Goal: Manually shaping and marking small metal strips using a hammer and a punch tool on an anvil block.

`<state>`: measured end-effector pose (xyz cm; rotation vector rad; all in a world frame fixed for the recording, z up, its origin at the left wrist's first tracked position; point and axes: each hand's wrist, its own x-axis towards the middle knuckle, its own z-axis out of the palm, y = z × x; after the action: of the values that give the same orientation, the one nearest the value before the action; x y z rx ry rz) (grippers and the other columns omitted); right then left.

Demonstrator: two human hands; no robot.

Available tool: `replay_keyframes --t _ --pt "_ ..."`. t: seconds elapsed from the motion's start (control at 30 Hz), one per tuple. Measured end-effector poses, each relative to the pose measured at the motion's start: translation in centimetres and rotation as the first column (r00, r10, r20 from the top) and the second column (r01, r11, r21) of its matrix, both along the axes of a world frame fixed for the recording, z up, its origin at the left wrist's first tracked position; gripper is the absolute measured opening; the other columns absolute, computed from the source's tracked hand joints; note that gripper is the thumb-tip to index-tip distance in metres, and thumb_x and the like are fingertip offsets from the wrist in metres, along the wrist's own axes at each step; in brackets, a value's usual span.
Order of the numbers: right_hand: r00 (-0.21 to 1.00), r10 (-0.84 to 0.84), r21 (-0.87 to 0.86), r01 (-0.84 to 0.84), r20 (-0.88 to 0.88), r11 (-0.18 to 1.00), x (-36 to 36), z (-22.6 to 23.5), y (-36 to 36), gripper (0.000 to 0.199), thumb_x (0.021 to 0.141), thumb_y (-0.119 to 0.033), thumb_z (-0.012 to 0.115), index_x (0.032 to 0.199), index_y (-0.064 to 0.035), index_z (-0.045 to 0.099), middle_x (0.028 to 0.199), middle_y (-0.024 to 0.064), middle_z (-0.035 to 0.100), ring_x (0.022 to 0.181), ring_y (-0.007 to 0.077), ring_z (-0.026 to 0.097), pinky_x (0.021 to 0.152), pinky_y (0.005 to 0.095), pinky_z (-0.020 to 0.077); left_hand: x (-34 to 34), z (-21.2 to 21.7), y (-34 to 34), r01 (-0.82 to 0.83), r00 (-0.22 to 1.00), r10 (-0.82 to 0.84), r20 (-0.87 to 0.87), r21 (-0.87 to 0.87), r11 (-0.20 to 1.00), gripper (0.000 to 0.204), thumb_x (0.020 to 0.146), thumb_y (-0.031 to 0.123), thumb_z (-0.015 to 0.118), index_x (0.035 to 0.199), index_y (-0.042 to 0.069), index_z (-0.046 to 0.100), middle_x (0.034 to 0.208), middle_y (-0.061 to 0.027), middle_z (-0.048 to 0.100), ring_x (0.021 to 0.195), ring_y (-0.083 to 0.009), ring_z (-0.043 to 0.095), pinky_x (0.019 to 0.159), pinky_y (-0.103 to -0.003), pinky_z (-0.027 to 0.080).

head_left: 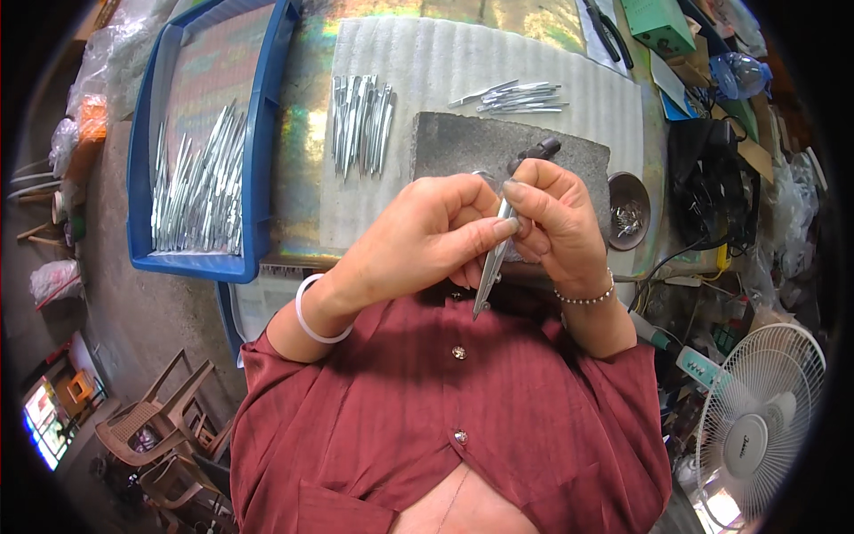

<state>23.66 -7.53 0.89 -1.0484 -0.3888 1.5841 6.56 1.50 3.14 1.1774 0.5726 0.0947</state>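
Note:
Above the front of the worktable, both of my hands are closed on a silver metal drawing compass (pixel 490 274). It is tilted, its pointed legs close together and directed down toward my shirt. My left hand (pixel 425 224) presses its thumb along the metal, the other fingers curled behind. At the upper end, my right hand (pixel 559 214) pinches with thumb and forefinger; its fingers cover the top part. Just beyond these fingertips shows a dark cylindrical piece (pixel 535 153); I cannot tell whether it is joined to the compass. A grey slab (pixel 449 138) lies beneath my hands.
Left stands a blue tray (pixel 260 169) of slender metal legs. More metal legs (pixel 363 120) and a smaller pile (pixel 523 98) lie on the white foam sheet (pixel 400 53). A bowl (pixel 647 200) of small metal parts sits right, near pliers (pixel 608 34) and a fan (pixel 756 436).

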Motion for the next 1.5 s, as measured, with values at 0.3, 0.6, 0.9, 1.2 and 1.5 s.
replay_keyframes --t 0.3,0.6,0.9,1.2,1.5 --pt "0.996 -0.076 0.039 0.074 0.041 0.997 -0.1 -0.4 -0.1 0.015 0.092 -0.011 0.060 0.079 -0.0043 0.056 0.062 0.0019 0.055 0.041 0.0024 0.041 0.036 0.0174 0.0310 0.8 -0.6 0.4 0.019 0.999 -0.016 0.029 -0.077 0.997 0.020 0.096 0.019 0.055 0.089 0.000 0.054 0.067 -0.0024 0.060 0.050 -0.0071 0.059 0.042 -0.018 0.047" --pt "0.993 -0.109 0.034 0.111 -0.049 0.993 0.3 -0.7 -0.5 0.014 0.091 -0.011 0.061 0.079 -0.0046 0.057 0.061 -0.0002 0.052 0.041 0.0020 0.038 0.036 0.0171 0.0304 1.7 -0.3 1.1 0.080 0.997 -0.078 0.020 -0.136 0.987 0.024 0.097 0.022 0.053 0.087 0.001 0.054 0.066 -0.0040 0.060 0.050 -0.0090 0.061 0.042 -0.019 0.048" --pt "0.984 -0.163 -0.008 0.163 -0.075 0.987 0.1 -0.9 -1.0 0.015 0.091 -0.011 0.061 0.078 -0.0049 0.057 0.061 -0.0006 0.053 0.042 0.0018 0.038 0.036 0.0169 0.0304 2.2 -0.8 1.2 0.099 0.995 -0.096 0.022 -0.186 0.978 0.023 0.096 0.022 0.056 0.087 0.001 0.054 0.064 -0.0037 0.060 0.048 -0.0088 0.060 0.040 -0.019 0.048" --pt "0.984 -0.163 -0.022 0.162 -0.078 0.987 0.5 -1.3 -1.0 0.015 0.091 -0.011 0.061 0.078 -0.0053 0.056 0.062 0.0000 0.054 0.042 0.0021 0.040 0.036 0.0177 0.0316 2.6 -1.0 1.3 0.090 0.996 -0.094 -0.007 -0.227 0.970 0.015 0.091 0.012 0.063 0.090 0.000 0.054 0.065 -0.0033 0.061 0.048 -0.0076 0.059 0.040 -0.018 0.045" --pt "0.899 -0.214 0.209 0.141 0.383 0.968 7.0 3.1 1.0 0.017 0.096 -0.017 0.053 0.086 -0.0029 0.055 0.073 0.0056 0.062 0.048 0.0045 0.045 0.044 0.0179 0.0367 -0.1 -1.2 -0.6 -0.321 0.947 0.256 0.194 0.529 0.786 0.016 0.084 -0.002 0.065 0.094 -0.002 0.053 0.072 -0.0037 0.062 0.063 -0.0079 0.062 0.057 -0.020 0.049"
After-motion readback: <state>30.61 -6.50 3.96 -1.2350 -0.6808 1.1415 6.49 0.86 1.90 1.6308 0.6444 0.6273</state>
